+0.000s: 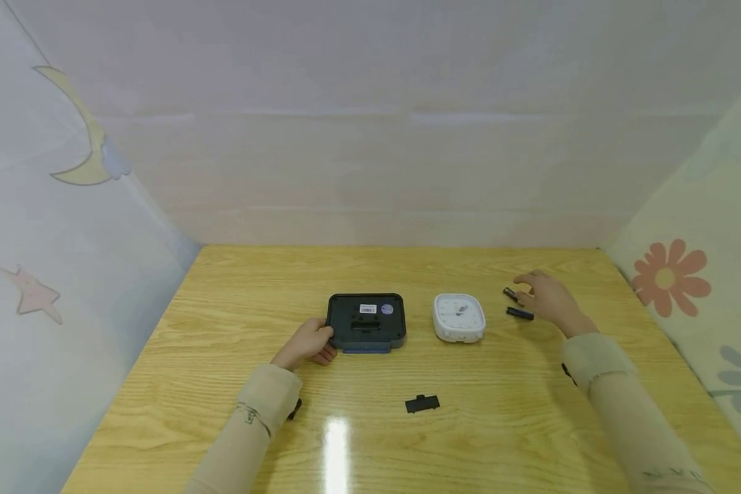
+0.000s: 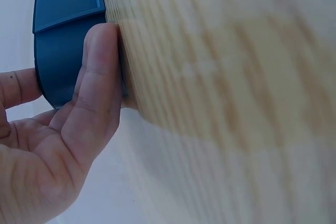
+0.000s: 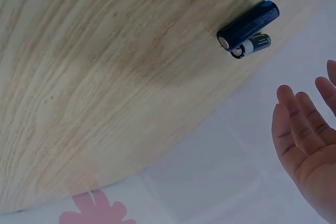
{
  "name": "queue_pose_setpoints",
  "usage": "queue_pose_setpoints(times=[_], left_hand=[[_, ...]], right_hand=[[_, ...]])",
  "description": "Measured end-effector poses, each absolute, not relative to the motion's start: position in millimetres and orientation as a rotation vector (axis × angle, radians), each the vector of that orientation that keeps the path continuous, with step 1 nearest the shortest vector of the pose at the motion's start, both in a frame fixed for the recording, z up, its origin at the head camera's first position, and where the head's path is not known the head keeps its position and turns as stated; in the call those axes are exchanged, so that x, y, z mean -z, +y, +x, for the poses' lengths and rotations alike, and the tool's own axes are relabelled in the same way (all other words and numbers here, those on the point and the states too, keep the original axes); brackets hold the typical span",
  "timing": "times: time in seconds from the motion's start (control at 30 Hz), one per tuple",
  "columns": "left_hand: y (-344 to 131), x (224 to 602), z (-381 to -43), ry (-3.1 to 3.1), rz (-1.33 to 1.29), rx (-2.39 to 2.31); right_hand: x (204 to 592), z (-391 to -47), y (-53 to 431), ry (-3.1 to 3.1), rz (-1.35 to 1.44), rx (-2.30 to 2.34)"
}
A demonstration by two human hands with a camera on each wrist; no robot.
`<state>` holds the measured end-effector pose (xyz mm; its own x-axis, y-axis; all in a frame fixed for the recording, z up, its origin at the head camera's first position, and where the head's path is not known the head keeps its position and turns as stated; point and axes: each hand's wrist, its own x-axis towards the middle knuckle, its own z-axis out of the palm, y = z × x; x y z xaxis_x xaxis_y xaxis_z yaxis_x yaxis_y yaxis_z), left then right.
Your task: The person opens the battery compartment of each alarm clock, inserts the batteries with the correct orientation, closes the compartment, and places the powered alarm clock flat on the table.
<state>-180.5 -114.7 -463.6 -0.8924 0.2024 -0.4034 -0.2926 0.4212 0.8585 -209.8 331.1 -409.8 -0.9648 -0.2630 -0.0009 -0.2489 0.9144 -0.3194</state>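
A black rectangular device (image 1: 348,319) lies back up on the table, with a barcode label, a round purple sticker and an uncovered battery slot in its back. My left hand (image 1: 311,341) grips its left end, thumb on one face and fingers along the other. In the left wrist view the device (image 2: 65,59) looks dark blue between thumb and fingers. Over the right part of the table is my right hand (image 1: 549,298), fingers apart and holding nothing. Just left of it lie two batteries, a dark blue one (image 1: 520,313) and a black-and-silver one (image 1: 513,296).
Between the device and the batteries a white square clock (image 1: 459,318) lies face up. Nearer the front is a small black battery cover (image 1: 422,403) with tabs. Pale printed cloth (image 1: 370,171) walls the wooden table (image 1: 253,274) at the back and both sides.
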Motion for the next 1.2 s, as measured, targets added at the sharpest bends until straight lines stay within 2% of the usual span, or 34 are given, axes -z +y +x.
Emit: queue_pose_setpoints(times=[0.77,1.2], left_hand=[[-115,463,-181,2.228,-0.08,-1.482],[-114,460,-180,2.215,-0.085,-1.49]], right_hand=[[441,-248,341,2.909,-0.365,0.355],[449,-249,343,2.898,-0.351,0.386]])
